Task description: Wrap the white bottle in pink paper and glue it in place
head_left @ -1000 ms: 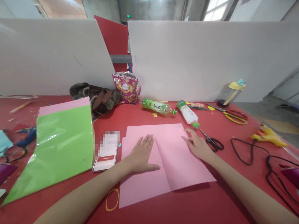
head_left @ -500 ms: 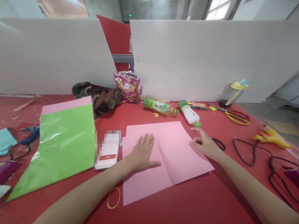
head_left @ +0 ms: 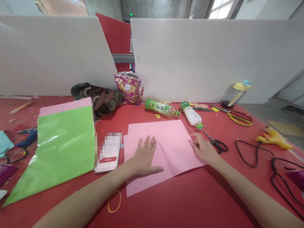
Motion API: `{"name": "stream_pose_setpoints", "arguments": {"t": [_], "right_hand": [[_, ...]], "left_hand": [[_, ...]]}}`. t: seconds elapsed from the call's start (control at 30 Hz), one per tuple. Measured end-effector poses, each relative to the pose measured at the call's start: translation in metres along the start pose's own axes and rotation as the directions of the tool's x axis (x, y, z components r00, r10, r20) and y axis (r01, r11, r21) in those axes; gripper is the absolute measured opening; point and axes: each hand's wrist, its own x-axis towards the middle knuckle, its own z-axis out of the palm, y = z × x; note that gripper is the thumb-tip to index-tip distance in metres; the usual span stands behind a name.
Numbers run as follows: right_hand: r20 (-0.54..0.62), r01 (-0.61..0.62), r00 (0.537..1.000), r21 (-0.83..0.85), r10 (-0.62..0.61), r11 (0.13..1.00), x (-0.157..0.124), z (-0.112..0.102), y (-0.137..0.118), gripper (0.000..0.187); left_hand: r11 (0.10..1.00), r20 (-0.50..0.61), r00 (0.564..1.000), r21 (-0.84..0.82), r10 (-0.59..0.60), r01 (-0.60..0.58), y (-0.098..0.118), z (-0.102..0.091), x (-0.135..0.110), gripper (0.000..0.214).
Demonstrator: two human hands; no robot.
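Observation:
A pink sheet of paper (head_left: 142,129) with a crease down its middle lies on the red table (head_left: 175,205). A narrow strip of pink sticks out at its left side, perhaps another layer. My left hand (head_left: 144,158) rests flat on the left half, its fingers spread and thumb pointing right. At the sheet's right edge, my right hand (head_left: 203,147) has its fingers bent around the margin, and the fingertips are partly hidden. Black-handled scissors (head_left: 218,145) lie just right of that hand. Beside the paper's left edge is a phone (head_left: 108,163) with a lit screen.
Green sheets in clear wrap (head_left: 66,145) lie at left, a yellow ring (head_left: 114,201) in front. Farther back are a tea bottle (head_left: 161,108), a white bottle (head_left: 191,114), a snack bag (head_left: 128,88) and large scissors (head_left: 237,116). A yellow glue gun (head_left: 274,138) trails its cord at right.
The pink paper has slid away from me, its near edge farther up the table. My right hand has moved slightly left and its fingers have curled in; more of the black-handled scissors shows.

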Motion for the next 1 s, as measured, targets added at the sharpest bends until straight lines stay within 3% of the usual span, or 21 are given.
{"name": "stream_pose_setpoints", "arguments": {"t": [0.27, 0.47, 0.6, 0.67, 0.73, 0.9, 1.0], "right_hand": [[0.016, 0.061, 0.998, 0.006, -0.061, 0.998, -0.005, -0.003, -0.001, 0.014], [0.137, -0.084, 0.988, 0.084, 0.072, 0.993, -0.004, -0.015, -0.001, 0.022], [0.387, -0.244, 0.912, 0.244, 0.137, 0.939, -0.003, -0.034, 0.006, 0.041], [0.522, -0.28, 0.846, 0.26, 0.109, 0.924, -0.004, -0.043, 0.008, 0.042], [0.575, -0.274, 0.813, 0.234, 0.095, 0.933, -0.006, -0.047, 0.008, 0.038], [0.555, -0.206, 0.827, 0.155, 0.088, 0.966, -0.008, -0.044, 0.007, 0.017], [0.547, -0.18, 0.834, 0.153, 0.069, 0.972, -0.008, -0.043, 0.007, 0.016]], "left_hand": [[1.0, 0.061, 0.998, -0.01, -0.024, 0.025, 0.001, -0.001, 0.0, 0.102], [1.0, 0.024, 1.0, -0.008, -0.011, 0.011, 0.001, -0.001, 0.0, 0.1], [1.0, -0.009, 1.0, 0.0, 0.021, -0.021, 0.004, 0.001, -0.003, 0.086], [0.999, -0.006, 0.999, 0.012, 0.052, -0.052, 0.007, 0.001, -0.005, 0.071], [0.997, 0.008, 0.998, 0.018, 0.07, -0.07, 0.011, 0.002, -0.007, 0.064], [0.996, 0.036, 0.995, -0.002, 0.093, -0.093, 0.015, 0.001, -0.011, 0.099], [0.997, 0.066, 0.995, -0.011, 0.078, -0.077, 0.016, 0.0, -0.011, 0.104]]}}
